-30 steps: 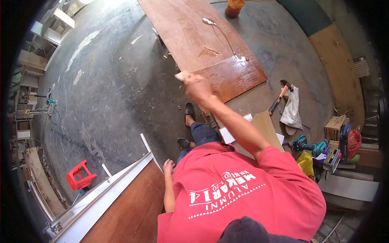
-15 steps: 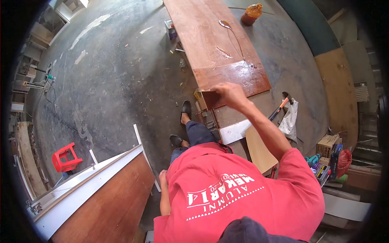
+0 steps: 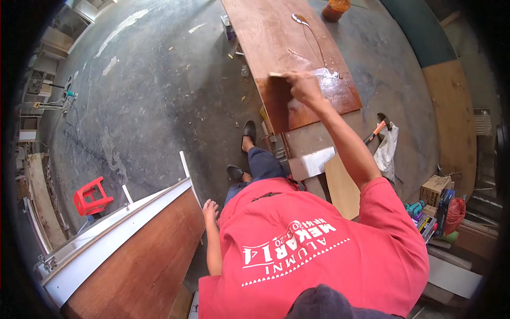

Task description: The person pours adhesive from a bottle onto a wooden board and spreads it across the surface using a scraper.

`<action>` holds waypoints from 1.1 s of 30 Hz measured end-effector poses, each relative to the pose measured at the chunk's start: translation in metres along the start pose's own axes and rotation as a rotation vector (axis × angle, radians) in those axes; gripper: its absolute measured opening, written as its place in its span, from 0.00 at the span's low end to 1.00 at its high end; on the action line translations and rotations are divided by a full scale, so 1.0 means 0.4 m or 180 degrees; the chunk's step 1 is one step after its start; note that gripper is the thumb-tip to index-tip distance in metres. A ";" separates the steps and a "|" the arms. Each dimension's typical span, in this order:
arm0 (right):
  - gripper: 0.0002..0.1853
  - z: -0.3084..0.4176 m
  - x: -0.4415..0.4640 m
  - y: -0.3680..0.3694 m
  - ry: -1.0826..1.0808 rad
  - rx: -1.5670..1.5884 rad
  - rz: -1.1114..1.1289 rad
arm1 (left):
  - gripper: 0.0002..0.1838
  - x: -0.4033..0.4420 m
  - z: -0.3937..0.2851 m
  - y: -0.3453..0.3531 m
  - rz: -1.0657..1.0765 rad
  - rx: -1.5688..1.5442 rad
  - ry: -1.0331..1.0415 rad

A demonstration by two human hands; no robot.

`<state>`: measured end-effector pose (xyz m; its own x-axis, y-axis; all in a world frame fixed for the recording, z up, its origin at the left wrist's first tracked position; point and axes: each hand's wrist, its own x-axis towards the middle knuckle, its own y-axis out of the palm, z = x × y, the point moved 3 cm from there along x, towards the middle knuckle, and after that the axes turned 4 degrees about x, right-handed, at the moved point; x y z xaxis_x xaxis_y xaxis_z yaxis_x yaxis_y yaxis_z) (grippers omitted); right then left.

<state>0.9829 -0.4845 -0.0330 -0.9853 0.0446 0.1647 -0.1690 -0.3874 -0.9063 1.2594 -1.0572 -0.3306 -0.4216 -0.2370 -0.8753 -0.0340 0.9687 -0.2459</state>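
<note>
A long reddish-brown wooden board (image 3: 265, 32) runs up the view, its near end dark and shiny with wet liquid. Over its wet part, my right hand (image 3: 305, 86) is closed round a small pale-edged flat tool (image 3: 276, 75), mostly hidden by the fingers. A puddle of brown liquid (image 3: 300, 19) with a thin trail lies farther up the board. Down at my side, my left hand (image 3: 211, 208) hangs with its fingers apart and nothing in them, near the corner of a white-edged brown panel (image 3: 143, 250).
A bottle of orange-brown liquid (image 3: 336, 9) stands right of the board. A hammer (image 3: 378, 129) and a white cloth (image 3: 387, 154) lie at the right, with boxes (image 3: 434, 187) and a teal power tool (image 3: 414, 208) beyond. A red stool (image 3: 93, 196) is at the left.
My right hand moved from the board's left edge to its near edge, then up over the wet part. The near left corner turned darker. The fingers of my left hand show more clearly.
</note>
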 end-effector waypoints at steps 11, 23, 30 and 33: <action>0.17 0.201 -0.391 -0.063 -0.0502 -0.0081 0.0555 | 0.32 0.082 0.062 0.017 0.0446 0.0133 0.0035; 0.23 -0.220 -0.322 -0.113 0.1483 -0.0437 -0.0800 | 0.15 0.049 0.056 -0.114 0.1047 0.0883 0.0552; 0.22 0.047 -0.314 -0.102 0.1098 -0.0296 -0.0535 | 0.33 0.128 -0.065 -0.180 0.0440 0.0001 -0.0068; 0.23 -0.098 -0.307 -0.156 0.1781 -0.0794 -0.0774 | 0.33 0.173 -0.103 -0.202 0.0574 0.0170 0.0002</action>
<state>1.1136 -0.4295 -0.0118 -0.7704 0.6020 0.2098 -0.3223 -0.0838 -0.9429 1.1955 -1.1487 -0.3539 -0.4172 -0.0597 -0.9069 0.0903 0.9902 -0.1068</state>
